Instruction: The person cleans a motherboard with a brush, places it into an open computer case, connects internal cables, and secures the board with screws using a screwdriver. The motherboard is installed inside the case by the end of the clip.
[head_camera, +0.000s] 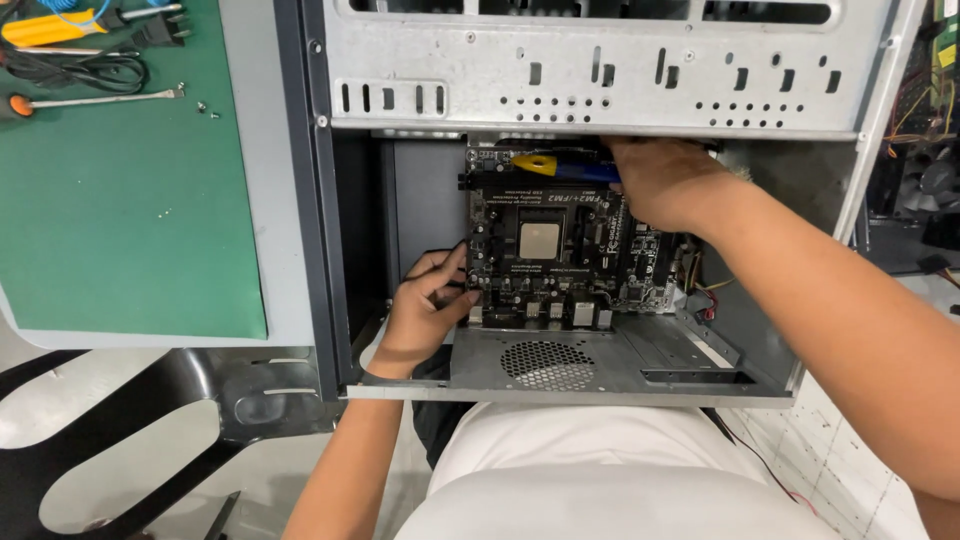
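Note:
An open grey computer case (600, 90) lies in front of me with a black motherboard (560, 250) inside, a silver processor (539, 240) at its middle. My left hand (425, 310) rests against the board's left edge, fingers curled on it. My right hand (665, 180) reaches to the board's far edge and grips a screwdriver (550, 165) with a yellow and blue handle that lies across the board's top.
A green mat (130, 200) covers the table at the left, carrying screwdrivers (90, 98), a black cable (80, 68) and small screws (207, 108). The case's perforated fan grille (547, 365) and a metal bracket (690, 375) sit near me. Coloured wires (705, 295) run along the board's right side.

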